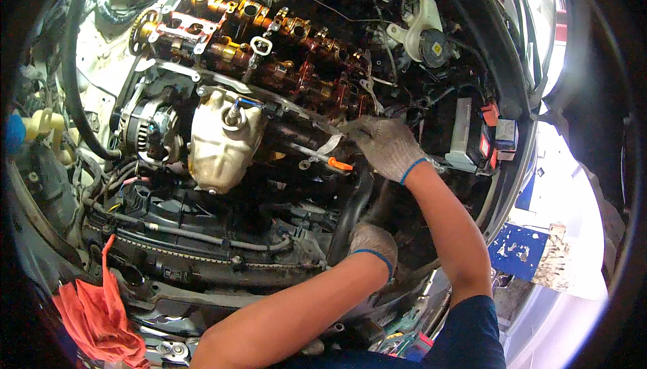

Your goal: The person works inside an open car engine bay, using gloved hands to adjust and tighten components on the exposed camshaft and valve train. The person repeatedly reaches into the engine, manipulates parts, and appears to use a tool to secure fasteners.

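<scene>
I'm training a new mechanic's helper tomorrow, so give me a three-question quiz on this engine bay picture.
1. True or false: both hands wear knit gloves with blue cuffs.
2. Which colour is the rag draped over the front edge of the bay at the lower left? A) blue B) red-orange C) white
3. Fill in: the small handle sticking out just left of the right hand is coloured ____.

Key
1. True: the left hand, low beside the black hose, and the right hand, up at the engine's edge, are both gloved.
2. B: the rag is red-orange.
3. Orange: the orange handle sits below the exposed cylinder head.
</scene>
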`<act>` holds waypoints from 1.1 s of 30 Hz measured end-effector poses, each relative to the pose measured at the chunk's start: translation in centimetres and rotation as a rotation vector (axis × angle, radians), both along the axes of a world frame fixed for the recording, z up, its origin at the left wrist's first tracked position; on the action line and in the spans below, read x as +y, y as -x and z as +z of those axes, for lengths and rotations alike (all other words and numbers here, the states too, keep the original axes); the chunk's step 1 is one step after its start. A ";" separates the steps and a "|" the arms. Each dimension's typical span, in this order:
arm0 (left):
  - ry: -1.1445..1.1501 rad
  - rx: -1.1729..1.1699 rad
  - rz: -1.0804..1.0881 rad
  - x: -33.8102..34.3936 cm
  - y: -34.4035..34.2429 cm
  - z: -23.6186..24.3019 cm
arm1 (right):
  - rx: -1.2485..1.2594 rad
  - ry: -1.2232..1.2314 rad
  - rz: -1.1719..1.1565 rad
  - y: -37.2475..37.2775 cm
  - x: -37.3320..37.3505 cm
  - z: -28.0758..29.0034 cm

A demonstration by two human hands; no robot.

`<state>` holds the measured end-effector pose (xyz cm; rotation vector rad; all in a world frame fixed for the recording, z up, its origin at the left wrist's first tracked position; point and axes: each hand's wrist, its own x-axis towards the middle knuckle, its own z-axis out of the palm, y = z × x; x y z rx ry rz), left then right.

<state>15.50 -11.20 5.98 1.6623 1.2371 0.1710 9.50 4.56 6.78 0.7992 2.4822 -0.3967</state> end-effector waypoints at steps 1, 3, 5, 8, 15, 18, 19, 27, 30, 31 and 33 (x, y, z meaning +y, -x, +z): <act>-0.007 0.006 -0.017 0.0 0.1 0.0 | -0.033 0.008 -0.020 -0.1 0.1 0.2; 0.009 0.009 -0.017 0.1 0.2 0.0 | 0.061 0.041 0.126 -0.2 1.0 1.1; 0.029 -0.004 -0.014 0.2 0.1 0.1 | 0.152 0.060 0.262 -0.5 2.0 1.8; 0.052 -0.024 -0.008 0.3 0.1 0.1 | 0.130 0.038 0.036 -1.8 2.1 1.0; -0.013 0.026 0.001 -0.4 0.1 0.0 | 0.386 0.009 0.007 -6.9 2.1 -2.4; -0.003 0.037 -0.028 -0.3 0.3 0.2 | 0.377 0.035 -0.028 -7.6 2.8 -3.1; -0.002 0.051 -0.054 -0.2 0.5 0.3 | 0.337 0.037 -0.070 -7.7 3.1 -3.3; 0.043 0.040 -0.123 0.0 1.5 1.0 | 0.347 -0.099 0.215 -7.8 4.1 -3.3; 0.064 0.041 -0.079 -0.1 1.1 1.0 | 0.364 -0.035 0.056 -8.2 4.4 -3.1; 0.083 0.041 -0.055 -0.2 1.1 0.9 | 0.387 -0.027 0.038 -8.4 4.4 -3.1; 0.092 0.052 -0.056 -0.3 0.8 0.6 | 0.419 -0.025 0.023 -8.5 4.5 -3.3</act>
